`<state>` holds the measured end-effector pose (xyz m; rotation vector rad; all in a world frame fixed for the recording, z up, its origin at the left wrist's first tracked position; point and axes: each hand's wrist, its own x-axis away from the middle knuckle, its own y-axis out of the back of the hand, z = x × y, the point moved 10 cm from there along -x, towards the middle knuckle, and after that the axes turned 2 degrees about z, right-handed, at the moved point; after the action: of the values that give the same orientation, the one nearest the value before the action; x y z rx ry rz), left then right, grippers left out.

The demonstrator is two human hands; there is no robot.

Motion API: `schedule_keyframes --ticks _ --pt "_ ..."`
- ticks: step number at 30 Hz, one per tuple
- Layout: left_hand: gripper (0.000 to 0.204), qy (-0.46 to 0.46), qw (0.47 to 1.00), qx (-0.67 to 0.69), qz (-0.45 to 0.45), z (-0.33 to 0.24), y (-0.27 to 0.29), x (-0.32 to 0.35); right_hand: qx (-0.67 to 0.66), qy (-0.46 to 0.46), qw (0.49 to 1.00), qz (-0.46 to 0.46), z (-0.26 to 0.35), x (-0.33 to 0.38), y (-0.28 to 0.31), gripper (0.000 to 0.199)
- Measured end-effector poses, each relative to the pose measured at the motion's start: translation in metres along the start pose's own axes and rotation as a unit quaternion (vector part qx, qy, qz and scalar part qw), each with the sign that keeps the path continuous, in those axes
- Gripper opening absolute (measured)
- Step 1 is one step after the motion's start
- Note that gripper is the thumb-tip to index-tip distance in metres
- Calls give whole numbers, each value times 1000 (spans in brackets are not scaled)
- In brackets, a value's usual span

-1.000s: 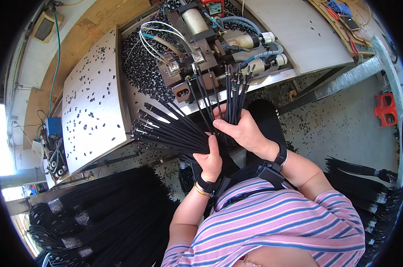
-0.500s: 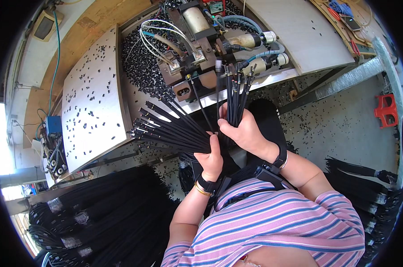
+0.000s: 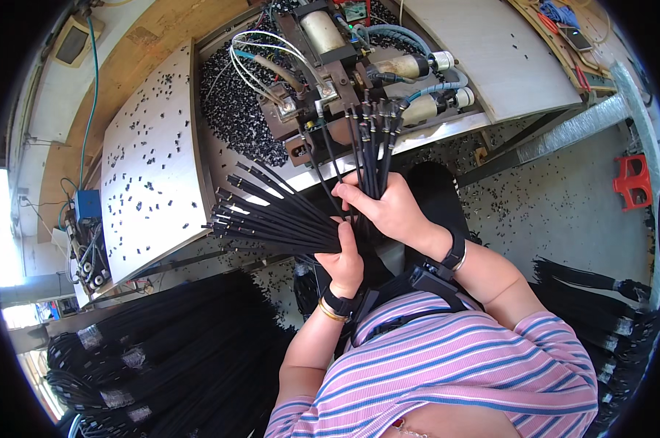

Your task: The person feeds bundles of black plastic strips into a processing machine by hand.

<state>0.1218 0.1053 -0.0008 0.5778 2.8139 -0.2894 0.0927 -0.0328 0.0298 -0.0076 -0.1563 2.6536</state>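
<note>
"Black cords (image 3: pixel 290 228) fan out from the left hand (image 3: pixel 342 266), long axes running up and to the left, tips outermost. Is that hand closed on them?"

"Yes, thumb laid across the gathered part, fingers mostly hidden underneath. The right hand (image 3: pixel 395 212) grips a bunch (image 3: pixel 373 164) of the same cords, but that one stands nearly upright in view, tips toward the machine (image 3: pixel 337 79)"

"Which hand is nearer the machine, then?"

"The right one. It sits higher and farther forward, and its tips reach up in front of the machine and its brown block (image 3: pixel 299 152). The left is lower, nearer the striped shirt (image 3: pixel 446 343), with the fan spreading out toward the white board (image 3: pixel 155 160)"

"And in the gap between fan and bunch?"

"A pair of single cords (image 3: pixel 333 155), slanting up and slightly left from beside the right thumb, the block lying ahead of them"

"Pinched by that thumb?"

"Can't tell. It lies just by their lower stretch. I can't say either whether their tips touch the machine or only pass in front of it"

"Hands touching?"

"Near each other, right thumb above left thumb, both pointing in toward those single cords"
</note>
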Motion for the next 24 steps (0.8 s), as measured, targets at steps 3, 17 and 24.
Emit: schedule_keyframes --ticks 3,17,24 --pt "9 29 999 13 -33 7 7 -2 -12 -6 1000 11 0 -9 -5 16" --pt "12 32 999 15 -37 11 8 -11 -37 25 999 -9 -8 -28 -8 20" --pt "12 33 999 8 -33 10 7 -11 -32 6 999 2 -7 -25 -6 24"
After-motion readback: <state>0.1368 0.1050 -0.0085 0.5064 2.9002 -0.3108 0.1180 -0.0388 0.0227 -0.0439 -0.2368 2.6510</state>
